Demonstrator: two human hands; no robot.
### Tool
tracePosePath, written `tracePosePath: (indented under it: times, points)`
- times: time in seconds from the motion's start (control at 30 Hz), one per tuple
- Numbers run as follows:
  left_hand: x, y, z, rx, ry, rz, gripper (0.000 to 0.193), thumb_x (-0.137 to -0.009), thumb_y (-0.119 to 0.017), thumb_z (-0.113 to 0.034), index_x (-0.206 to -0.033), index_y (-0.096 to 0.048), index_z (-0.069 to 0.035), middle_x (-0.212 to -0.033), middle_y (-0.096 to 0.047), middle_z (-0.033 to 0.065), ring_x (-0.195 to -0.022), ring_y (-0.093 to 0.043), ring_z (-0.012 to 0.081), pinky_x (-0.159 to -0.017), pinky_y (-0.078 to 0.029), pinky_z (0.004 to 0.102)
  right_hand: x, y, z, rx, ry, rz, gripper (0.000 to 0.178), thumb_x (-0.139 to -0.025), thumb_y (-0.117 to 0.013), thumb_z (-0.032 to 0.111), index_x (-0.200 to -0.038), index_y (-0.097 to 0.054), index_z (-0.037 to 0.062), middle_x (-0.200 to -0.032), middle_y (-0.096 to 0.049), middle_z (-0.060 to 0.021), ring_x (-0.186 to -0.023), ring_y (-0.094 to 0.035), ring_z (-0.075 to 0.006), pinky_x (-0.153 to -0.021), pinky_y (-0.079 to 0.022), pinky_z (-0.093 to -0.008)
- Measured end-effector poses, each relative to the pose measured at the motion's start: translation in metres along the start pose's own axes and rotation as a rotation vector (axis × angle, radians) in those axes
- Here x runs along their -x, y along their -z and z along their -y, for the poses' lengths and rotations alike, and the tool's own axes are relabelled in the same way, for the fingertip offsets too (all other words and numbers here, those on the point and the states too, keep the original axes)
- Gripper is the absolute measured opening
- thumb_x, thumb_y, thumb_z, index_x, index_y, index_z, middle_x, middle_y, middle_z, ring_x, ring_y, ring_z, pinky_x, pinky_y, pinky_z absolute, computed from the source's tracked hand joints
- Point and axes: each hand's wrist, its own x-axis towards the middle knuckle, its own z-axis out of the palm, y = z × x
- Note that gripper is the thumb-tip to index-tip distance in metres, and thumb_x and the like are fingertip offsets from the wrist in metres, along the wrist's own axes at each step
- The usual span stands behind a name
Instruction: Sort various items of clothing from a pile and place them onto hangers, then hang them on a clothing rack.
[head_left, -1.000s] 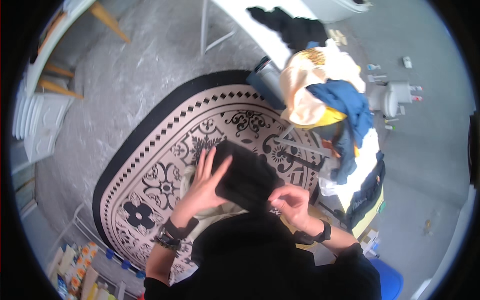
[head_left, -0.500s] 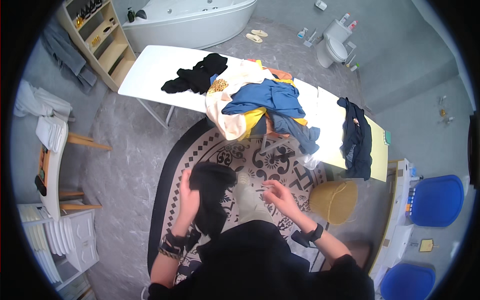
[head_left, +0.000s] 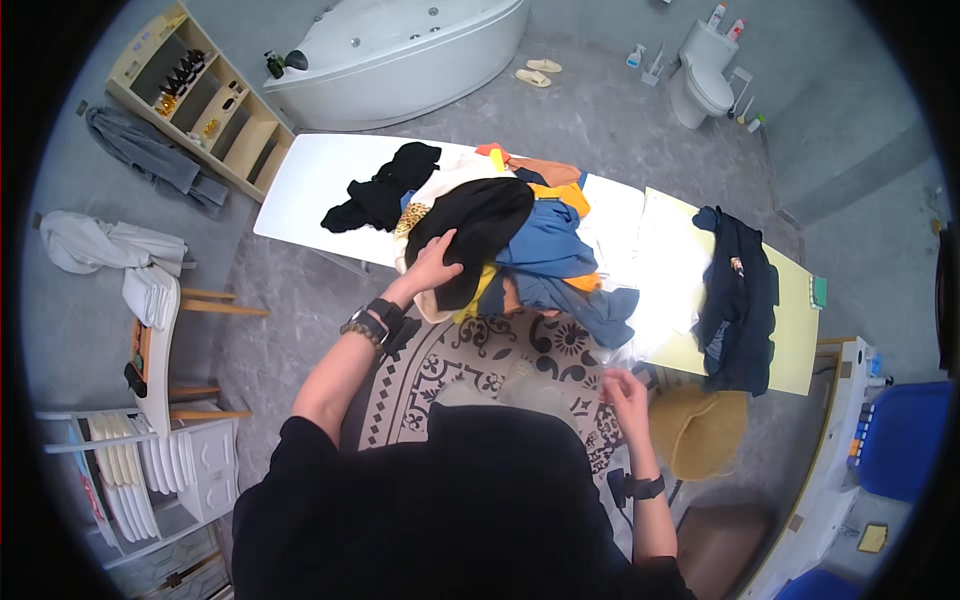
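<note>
A black garment (head_left: 488,215) is draped over the pile of clothes in the middle of the white table (head_left: 290,190). Gripping its left edge is my left hand (head_left: 436,264), with a watch and a beaded bracelet on the wrist. Under and around it lie a blue garment (head_left: 550,240), a cream one with a leopard-print patch (head_left: 412,216), and yellow, orange and grey-blue pieces. My right hand (head_left: 627,395), loosely bent with fingers apart, holds nothing and hovers in front of the table near some clear plastic.
Another black garment (head_left: 385,190) lies on the table's left part, and a dark navy one (head_left: 738,300) on the pale yellow right end. A tan woven basket (head_left: 700,430) stands by my right arm. A patterned rug (head_left: 430,375) covers the floor; a wooden shelf (head_left: 240,150) stands far left.
My left hand has carried the black garment from low in front of me up onto the clothes pile. My right hand has shifted right, and I am closer to the table.
</note>
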Motion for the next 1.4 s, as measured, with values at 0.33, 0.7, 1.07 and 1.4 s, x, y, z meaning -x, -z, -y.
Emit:
tracePosePath:
  times: [0.33,0.7,1.07,1.4]
  points:
    - [-0.064,-0.016,-0.008,-0.163,0.145,-0.102,0.097,-0.065,-0.083,-0.025,-0.146,-0.030,-0.015,-0.126,-0.051,0.0291,-0.112,-0.054,0.0467,-0.092,-0.049,0.0500,-0.069,0.036,0.023,0.049,-0.076,-0.076,0.018,-0.096,-0.056,0.012,-0.110,-0.063,0.0014,-0.080,-0.066,-0.0019,-0.070,-0.060,-0.0073,-0.063,-0.048,-0.0212]
    - [-0.121,-0.030,-0.010,-0.309,0.262,-0.089,0.099,-0.071,-0.077,-0.025,-0.152,-0.020,-0.022,-0.132,-0.042,0.0236,-0.125,-0.043,0.0431,-0.097,-0.044,0.0534,-0.144,0.063,0.003,0.036,-0.215,-0.215,0.027,-0.094,-0.058,0.018,-0.116,-0.060,0.0016,-0.090,-0.063,-0.0070,-0.074,-0.062,-0.0127,-0.064,-0.050,-0.0251]
    - [-0.028,-0.022,-0.058,-0.275,0.169,-0.356,0.118,-0.059,-0.083,-0.011,-0.153,-0.012,-0.010,-0.142,-0.025,0.0368,-0.133,-0.027,0.0518,-0.113,-0.025,0.0531,-0.291,0.147,-0.080,0.771,-0.222,-0.285,0.037,-0.084,-0.066,0.035,-0.092,-0.062,-0.0009,-0.091,-0.068,-0.0233,-0.088,-0.065,-0.0410,-0.079,-0.052,-0.0462]
    - [0.021,-0.071,-0.196,-0.001,0.074,-0.400,0.042,-0.080,-0.061,-0.001,-0.122,-0.058,-0.005,-0.133,-0.048,0.0196,-0.126,-0.045,0.0361,-0.109,-0.033,0.0416,-0.229,0.182,0.055,0.291,0.409,-0.380,0.029,-0.098,-0.057,0.020,-0.081,-0.050,-0.0025,-0.065,-0.047,-0.0084,-0.065,-0.043,-0.0139,-0.059,-0.039,-0.0321]
